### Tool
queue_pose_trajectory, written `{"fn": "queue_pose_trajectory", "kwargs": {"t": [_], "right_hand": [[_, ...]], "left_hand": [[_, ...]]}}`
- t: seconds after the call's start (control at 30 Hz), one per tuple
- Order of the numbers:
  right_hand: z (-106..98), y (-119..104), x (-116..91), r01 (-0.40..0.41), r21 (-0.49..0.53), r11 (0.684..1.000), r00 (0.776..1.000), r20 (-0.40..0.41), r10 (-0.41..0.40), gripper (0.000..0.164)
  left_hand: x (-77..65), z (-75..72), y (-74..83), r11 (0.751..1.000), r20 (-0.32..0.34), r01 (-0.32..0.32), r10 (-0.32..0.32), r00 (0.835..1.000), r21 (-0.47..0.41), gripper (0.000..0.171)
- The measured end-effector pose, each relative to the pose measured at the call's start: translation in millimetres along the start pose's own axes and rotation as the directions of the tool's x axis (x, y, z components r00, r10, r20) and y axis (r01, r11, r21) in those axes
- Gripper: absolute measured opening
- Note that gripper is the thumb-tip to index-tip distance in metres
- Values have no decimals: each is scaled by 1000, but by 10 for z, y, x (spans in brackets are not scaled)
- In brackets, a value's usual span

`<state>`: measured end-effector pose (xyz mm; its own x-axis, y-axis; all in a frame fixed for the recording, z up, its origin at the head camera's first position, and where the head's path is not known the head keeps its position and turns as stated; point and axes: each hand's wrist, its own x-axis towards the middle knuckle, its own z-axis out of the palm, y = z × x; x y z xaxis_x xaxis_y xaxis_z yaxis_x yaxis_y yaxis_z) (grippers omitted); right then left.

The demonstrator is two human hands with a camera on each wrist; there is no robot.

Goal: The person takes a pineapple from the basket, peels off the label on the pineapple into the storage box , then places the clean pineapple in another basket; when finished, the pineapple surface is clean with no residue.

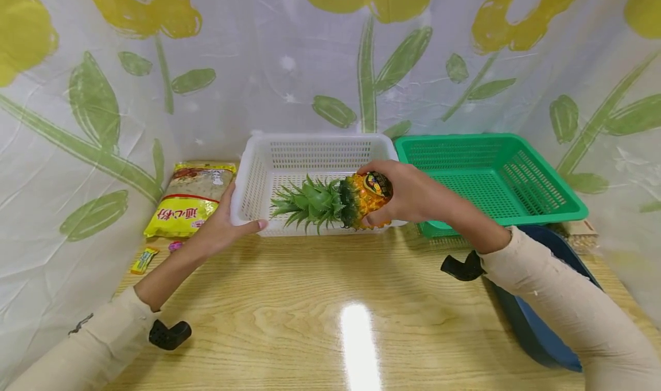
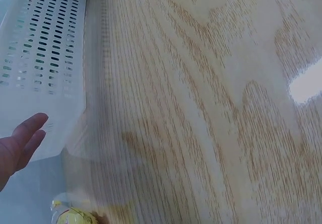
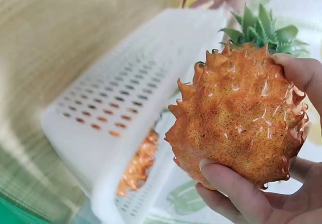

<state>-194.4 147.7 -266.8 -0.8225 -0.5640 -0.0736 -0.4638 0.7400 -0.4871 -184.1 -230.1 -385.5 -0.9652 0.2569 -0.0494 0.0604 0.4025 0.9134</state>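
Observation:
A pineapple (image 1: 366,198) with a spiky orange body and green leafy crown lies sideways over the white basket (image 1: 320,142), its crown pointing left. My right hand (image 1: 405,193) grips the body from the right, with thumb and fingers on opposite sides. In the right wrist view, the thumb and fingers wrap round the orange pineapple (image 3: 236,118). Another orange spiky thing (image 3: 138,166) shows inside the basket there. My left hand (image 1: 219,224) rests against the basket's left end, thumb stretched along the front corner. In the left wrist view its fingers (image 2: 27,133) lie straight near the basket wall.
A green basket (image 1: 547,213) stands to the right of the white one. A dark blue tub (image 1: 537,339) sits nearer, partly behind my right forearm. On the left are a yellow food bag (image 1: 186,201) and a small yellow packet (image 1: 144,260). A patterned curtain (image 1: 268,64) hangs behind.

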Motion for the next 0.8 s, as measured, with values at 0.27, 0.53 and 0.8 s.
{"fn": "queue_pose_trajectory", "kwargs": {"t": [0.27,0.53,0.8], "right_hand": [[149,-25,-213,33,12,999,999,-24,-32,87],[231,-68,-379,37,12,999,999,-26,-37,89],[356,-111,-547,28,6,1000,999,27,-28,86]], "left_hand": [[-6,4,9,1000,6,-11,11,1000,3,110],[-4,13,17,1000,6,-22,22,1000,10,108],[5,10,30,1000,10,-9,8,1000,21,111]]}}
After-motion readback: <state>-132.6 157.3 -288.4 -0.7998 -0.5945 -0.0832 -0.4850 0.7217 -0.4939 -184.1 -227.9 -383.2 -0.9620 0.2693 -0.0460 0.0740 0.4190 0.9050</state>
